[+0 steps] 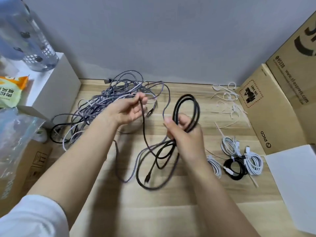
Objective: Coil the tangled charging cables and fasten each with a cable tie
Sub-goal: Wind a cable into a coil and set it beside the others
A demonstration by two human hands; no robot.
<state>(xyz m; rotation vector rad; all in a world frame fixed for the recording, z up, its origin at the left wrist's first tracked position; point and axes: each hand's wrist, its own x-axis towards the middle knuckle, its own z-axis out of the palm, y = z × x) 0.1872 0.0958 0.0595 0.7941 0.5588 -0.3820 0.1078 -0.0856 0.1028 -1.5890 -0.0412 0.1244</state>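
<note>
Your right hand point(183, 132) clamped black cable point(187, 106) coil above desk point(153, 211). Your left hand point(130, 108) pinched same cable's strand near tangled pile point(102, 100). Cable ties point(227, 98) lay far right; tied coils point(239, 159) sat nearer.

A black cable point(187, 113) is partly wound into upright loops above the middle of the wooden table point(171, 211), its loose length trailing down to a plug end lying toward the near edge. A big tangle of grey and purple braided cables point(109, 100) sits by the far left corner. Loose white cable ties point(227, 98) are scattered near the far right corner. Along the right edge lie finished coils: three white point(253, 161) and one black point(234, 168), each tied.
</note>
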